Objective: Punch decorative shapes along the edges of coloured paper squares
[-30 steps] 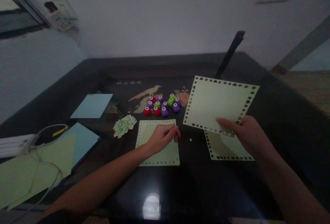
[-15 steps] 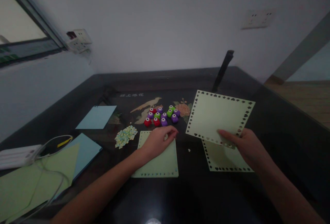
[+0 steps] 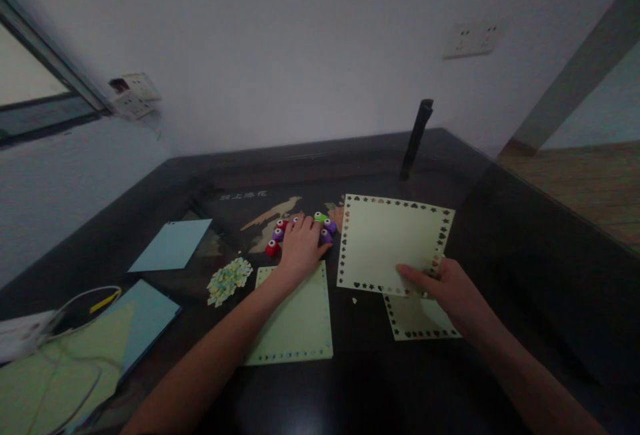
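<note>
Pinched at its lower right corner, a pale green paper sheet (image 3: pixel 395 235) is in my right hand (image 3: pixel 457 291), tilted up above the table. Star and heart holes line the sheet's edges. Partly behind it, a second punched sheet (image 3: pixel 420 318) lies on the table. My left hand (image 3: pixel 303 238) rests over a cluster of small craft punches (image 3: pixel 329 226), red, purple and green; its fingers are stretched over them and hide several. Under my left wrist lies another pale green sheet (image 3: pixel 300 325) with holes along its edges.
A heap of paper confetti (image 3: pixel 230 281) lies left of the middle sheet. Further left are blue sheets (image 3: pixel 173 245), pale green paper (image 3: pixel 60 381) and a white cable (image 3: pixel 83 295). A dark upright bar (image 3: pixel 417 138) stands at the table's back right, near the wall.
My left hand has moved forward from the middle sheet onto the craft punches. The sheet in my right hand is slightly lower and further left in view; the camera has turned a little.
</note>
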{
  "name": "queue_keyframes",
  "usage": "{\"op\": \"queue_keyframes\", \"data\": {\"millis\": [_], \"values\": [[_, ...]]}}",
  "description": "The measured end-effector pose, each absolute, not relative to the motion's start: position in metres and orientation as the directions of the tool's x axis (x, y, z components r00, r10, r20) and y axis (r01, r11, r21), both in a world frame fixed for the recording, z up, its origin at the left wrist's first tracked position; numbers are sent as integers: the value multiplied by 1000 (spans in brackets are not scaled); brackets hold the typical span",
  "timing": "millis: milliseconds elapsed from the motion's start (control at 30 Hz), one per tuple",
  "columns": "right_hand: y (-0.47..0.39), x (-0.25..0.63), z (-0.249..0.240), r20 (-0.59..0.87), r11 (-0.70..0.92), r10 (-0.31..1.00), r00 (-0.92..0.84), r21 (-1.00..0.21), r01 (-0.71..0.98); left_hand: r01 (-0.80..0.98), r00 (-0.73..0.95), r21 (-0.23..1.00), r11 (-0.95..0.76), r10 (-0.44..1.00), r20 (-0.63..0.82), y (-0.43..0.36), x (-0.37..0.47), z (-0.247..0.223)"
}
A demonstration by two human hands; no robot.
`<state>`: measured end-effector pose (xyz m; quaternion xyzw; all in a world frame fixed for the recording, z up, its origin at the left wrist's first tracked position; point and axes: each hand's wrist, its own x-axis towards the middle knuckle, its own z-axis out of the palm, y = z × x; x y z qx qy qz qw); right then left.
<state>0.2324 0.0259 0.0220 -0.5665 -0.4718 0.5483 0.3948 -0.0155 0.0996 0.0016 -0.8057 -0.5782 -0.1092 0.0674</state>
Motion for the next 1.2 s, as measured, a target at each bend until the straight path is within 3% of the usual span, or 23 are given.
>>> {"op": "queue_keyframes", "data": {"millis": [167,333,400,467,533,600,667,800,1200], "values": [[27,232,12,-234,-218,969,-73,-958,185,955,287,5,-297,928,237,99,-17,-3],[26,231,12,-256,-242,965,-60,-954,174,935,290,137,-328,927,239,92,-18,11],[26,230,13,-284,-278,956,-66,-956,97,897,263,296,-329,934,241,82,-19,18],[26,229,15,-304,-304,950,-69,-953,9,773,197,571,-278,960,201,67,-18,21],[25,226,16,-304,-307,951,-58,-950,-59,473,190,859,-198,974,120,52,-14,17],[25,224,17,-303,-306,952,-43,-947,-102,129,197,990,-63,980,36,38,-8,9],[25,221,16,-304,-303,953,-14,-945,-126,-78,190,995,69,980,-53,30,-2,-1],[26,218,12,-268,-259,961,66,-959,-114,-216,163,963,159,979,-125,29,-1,-14],[32,223,1,-181,-173,974,133,-983,-67,-270,215,951,153,972,-95,29,-2,-9]]}}
